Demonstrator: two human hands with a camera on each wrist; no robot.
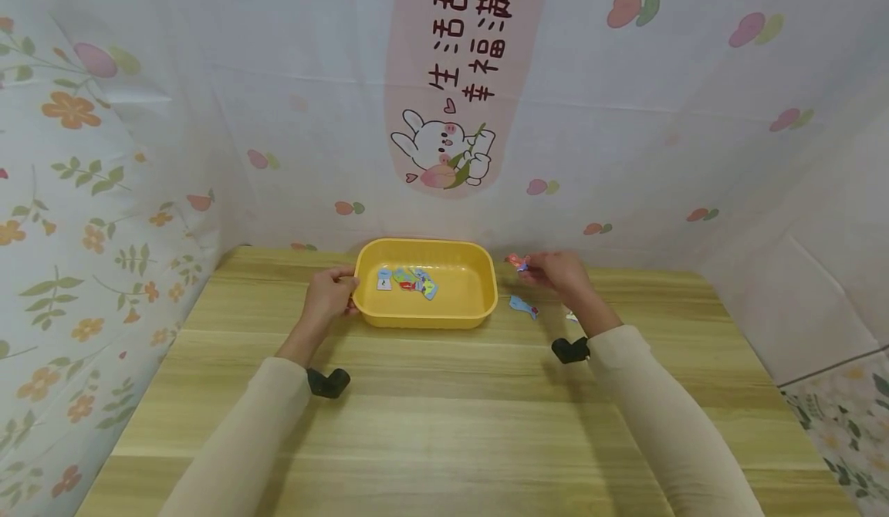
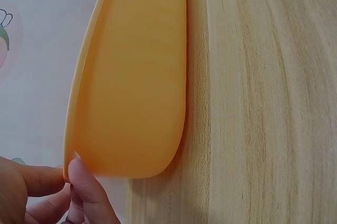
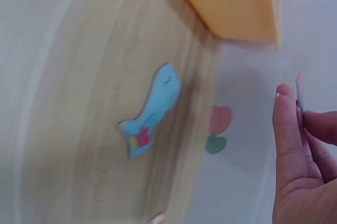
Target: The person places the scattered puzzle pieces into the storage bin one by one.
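A yellow plastic tray (image 1: 429, 322) stands near the back edge of the wooden table. My left hand (image 1: 330, 295) pinches its left rim, thumb and fingers on either side, as the left wrist view shows close up. Several colourful flat puzzle pieces (image 1: 415, 279) lie inside, towards the left. Right of the tray, my right hand (image 1: 559, 272) pinches a small red and blue puzzle piece (image 1: 517, 261) above the table; in the right wrist view it is seen edge-on. Below that hand a light-blue puzzle piece (image 3: 158, 103) lies flat on the wood.
Another small piece (image 1: 571, 316) lies partly hidden by the right forearm. A printed cloth (image 1: 312, 116) hangs right behind the table's back edge. A black wrist device (image 1: 329, 383) sits on the left arm and another (image 1: 571, 350) on the right.
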